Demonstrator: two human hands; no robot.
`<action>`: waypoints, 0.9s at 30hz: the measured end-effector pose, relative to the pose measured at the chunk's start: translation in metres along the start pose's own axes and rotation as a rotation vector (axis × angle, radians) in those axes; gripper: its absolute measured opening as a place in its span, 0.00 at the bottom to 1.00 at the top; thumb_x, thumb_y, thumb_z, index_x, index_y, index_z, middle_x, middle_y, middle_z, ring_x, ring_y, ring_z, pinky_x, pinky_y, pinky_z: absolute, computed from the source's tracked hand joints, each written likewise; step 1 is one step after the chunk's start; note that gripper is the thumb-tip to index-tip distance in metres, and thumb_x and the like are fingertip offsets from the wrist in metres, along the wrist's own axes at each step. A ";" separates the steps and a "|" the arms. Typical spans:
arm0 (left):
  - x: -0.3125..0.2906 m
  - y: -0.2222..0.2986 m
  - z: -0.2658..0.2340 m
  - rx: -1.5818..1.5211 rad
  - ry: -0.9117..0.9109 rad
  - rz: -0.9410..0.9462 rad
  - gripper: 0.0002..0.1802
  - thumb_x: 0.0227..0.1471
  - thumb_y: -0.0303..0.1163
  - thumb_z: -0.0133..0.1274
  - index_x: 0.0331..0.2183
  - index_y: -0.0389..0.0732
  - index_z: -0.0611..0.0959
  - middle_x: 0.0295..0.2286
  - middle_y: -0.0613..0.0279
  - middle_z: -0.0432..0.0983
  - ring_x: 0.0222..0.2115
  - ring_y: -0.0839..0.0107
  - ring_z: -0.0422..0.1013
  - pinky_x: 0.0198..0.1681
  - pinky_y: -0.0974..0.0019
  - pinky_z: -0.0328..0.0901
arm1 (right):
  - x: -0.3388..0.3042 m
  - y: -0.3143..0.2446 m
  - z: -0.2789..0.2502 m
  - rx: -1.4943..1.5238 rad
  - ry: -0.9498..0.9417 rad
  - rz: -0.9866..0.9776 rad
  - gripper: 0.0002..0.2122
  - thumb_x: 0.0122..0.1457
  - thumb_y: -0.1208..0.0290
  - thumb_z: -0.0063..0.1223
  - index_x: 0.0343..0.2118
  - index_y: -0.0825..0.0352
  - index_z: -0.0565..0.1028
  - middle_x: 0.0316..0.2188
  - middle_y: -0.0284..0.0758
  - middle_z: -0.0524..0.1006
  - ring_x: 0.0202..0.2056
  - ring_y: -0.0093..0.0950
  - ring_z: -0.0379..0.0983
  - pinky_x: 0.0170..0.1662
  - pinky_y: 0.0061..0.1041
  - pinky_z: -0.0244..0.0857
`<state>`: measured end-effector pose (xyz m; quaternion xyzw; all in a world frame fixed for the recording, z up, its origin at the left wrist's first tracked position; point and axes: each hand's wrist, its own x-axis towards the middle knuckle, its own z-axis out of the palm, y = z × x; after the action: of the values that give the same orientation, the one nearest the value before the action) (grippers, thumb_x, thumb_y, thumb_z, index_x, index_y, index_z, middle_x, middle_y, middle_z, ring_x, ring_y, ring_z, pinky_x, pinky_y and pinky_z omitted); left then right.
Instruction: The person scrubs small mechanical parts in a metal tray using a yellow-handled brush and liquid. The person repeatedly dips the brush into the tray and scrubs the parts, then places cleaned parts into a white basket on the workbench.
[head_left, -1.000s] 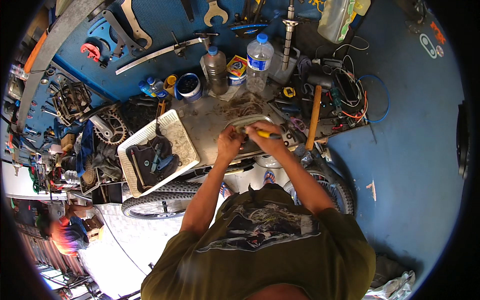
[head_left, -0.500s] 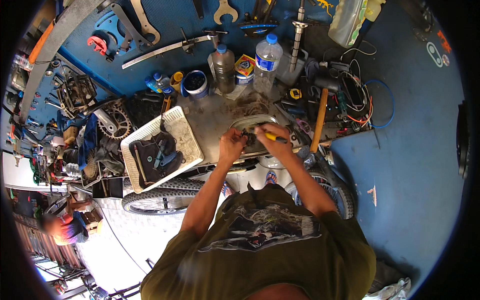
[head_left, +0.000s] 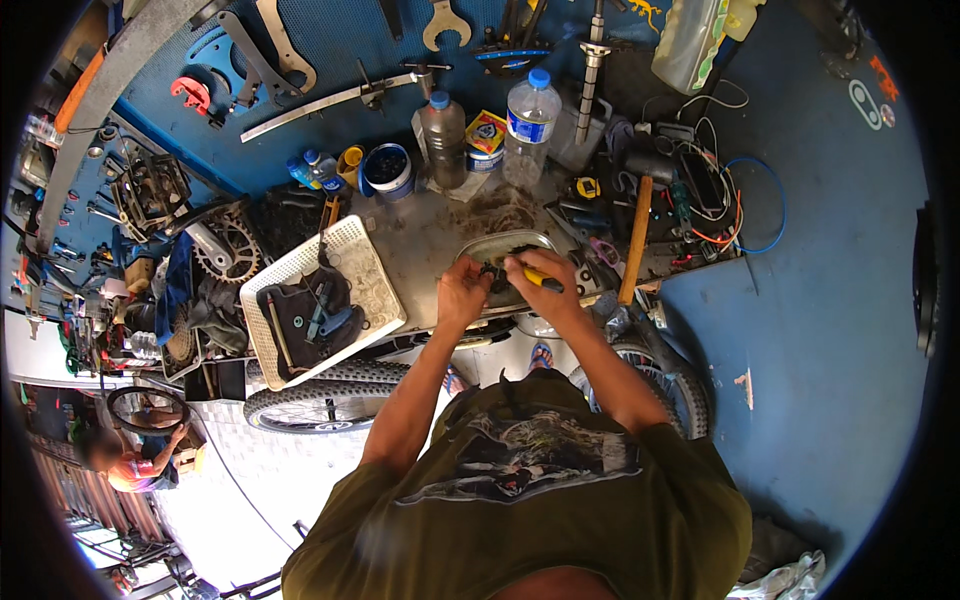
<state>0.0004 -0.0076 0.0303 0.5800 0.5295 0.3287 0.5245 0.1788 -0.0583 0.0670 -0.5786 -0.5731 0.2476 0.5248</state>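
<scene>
Over a shallow metal tray (head_left: 470, 246) on the workbench, both my hands work close together. My left hand (head_left: 464, 292) is closed, its fingers pinching a small dark part (head_left: 489, 271) whose kind I cannot make out. My right hand (head_left: 556, 292) grips a tool with a yellow handle and black end (head_left: 541, 279); its working tip, near the dark part, is hidden by my fingers. Dark grime lies in the tray.
Left of the tray stands a white plastic basket (head_left: 386, 300) with a dark cloth and tools. Behind are a dark-filled bottle (head_left: 443, 140), a clear bottle (head_left: 532, 130) and an open tub (head_left: 388, 172). A wooden handle (head_left: 637, 240) lies right. Another person (head_left: 135, 465) holds a bicycle tyre (head_left: 148, 411).
My right hand and the yellow-handled tool have shifted slightly and tilted. My left hand stays nearly in place. At far left, the other person has raised the tyre.
</scene>
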 end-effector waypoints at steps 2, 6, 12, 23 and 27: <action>-0.003 0.001 0.004 -0.013 0.011 0.003 0.08 0.56 0.23 0.64 0.35 0.32 0.80 0.27 0.59 0.79 0.25 0.75 0.78 0.21 0.68 0.75 | -0.002 0.005 0.005 0.059 0.051 -0.089 0.07 0.60 0.71 0.69 0.35 0.69 0.84 0.29 0.41 0.82 0.32 0.37 0.81 0.38 0.33 0.71; -0.007 0.004 0.002 -0.004 0.014 0.011 0.08 0.56 0.23 0.64 0.35 0.32 0.80 0.26 0.59 0.79 0.24 0.75 0.77 0.21 0.68 0.75 | -0.003 0.012 -0.004 -0.020 0.048 0.032 0.07 0.60 0.71 0.68 0.35 0.70 0.83 0.30 0.40 0.81 0.34 0.36 0.79 0.39 0.34 0.70; -0.008 0.005 0.002 -0.027 0.027 0.026 0.08 0.56 0.22 0.64 0.34 0.32 0.80 0.25 0.59 0.80 0.23 0.74 0.77 0.22 0.67 0.75 | -0.002 0.016 -0.004 -0.035 0.009 -0.010 0.07 0.60 0.71 0.69 0.36 0.69 0.84 0.31 0.41 0.81 0.34 0.38 0.80 0.41 0.34 0.71; 0.000 -0.010 -0.003 -0.344 -0.066 -0.009 0.10 0.62 0.23 0.63 0.42 0.37 0.77 0.33 0.60 0.79 0.33 0.70 0.81 0.31 0.65 0.82 | -0.004 0.044 -0.021 -0.220 0.001 0.135 0.12 0.66 0.58 0.64 0.38 0.62 0.85 0.30 0.43 0.84 0.34 0.41 0.83 0.38 0.38 0.73; -0.002 -0.006 -0.003 -0.550 -0.100 -0.046 0.11 0.62 0.24 0.64 0.43 0.38 0.77 0.35 0.61 0.79 0.35 0.69 0.81 0.33 0.64 0.82 | 0.001 0.055 -0.034 -0.320 -0.073 0.262 0.17 0.67 0.51 0.59 0.44 0.60 0.84 0.29 0.45 0.85 0.36 0.45 0.85 0.40 0.40 0.75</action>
<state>-0.0040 -0.0091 0.0256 0.4191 0.4067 0.4192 0.6951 0.2310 -0.0572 0.0291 -0.7148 -0.5437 0.2401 0.3684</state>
